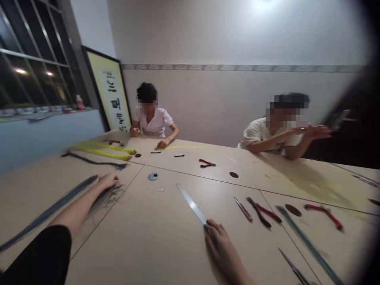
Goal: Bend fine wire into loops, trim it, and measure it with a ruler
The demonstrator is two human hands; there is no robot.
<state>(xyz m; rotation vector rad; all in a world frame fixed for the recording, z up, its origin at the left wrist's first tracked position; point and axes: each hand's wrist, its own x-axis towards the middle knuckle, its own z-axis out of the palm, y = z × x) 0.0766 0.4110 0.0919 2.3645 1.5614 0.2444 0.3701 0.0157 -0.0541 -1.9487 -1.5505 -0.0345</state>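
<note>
My left hand point(109, 181) reaches to the left side of the table with its fingers curled closed. A loose heap of thin dark strands point(107, 200) lies just below and beside it; whatever the fingers hold is too small to make out. My right hand point(220, 243) grips the near end of a metal ruler point(191, 204), which lies slanted on the tabletop. To the left of my left forearm stretches a long blue-grey bundle of strands point(56, 208). A round light-blue object with a dark centre point(153, 176) and a small pale tag point(160, 189) sit beyond the ruler.
Right of my right hand lie small snips point(243, 209), red-handled pliers point(264, 212), another red-handled tool point(325, 213) and tweezers point(292, 265). Yellow bundles point(103, 150) rest at the far left. Two people point(154, 120) sit opposite. The table has round holes point(234, 174).
</note>
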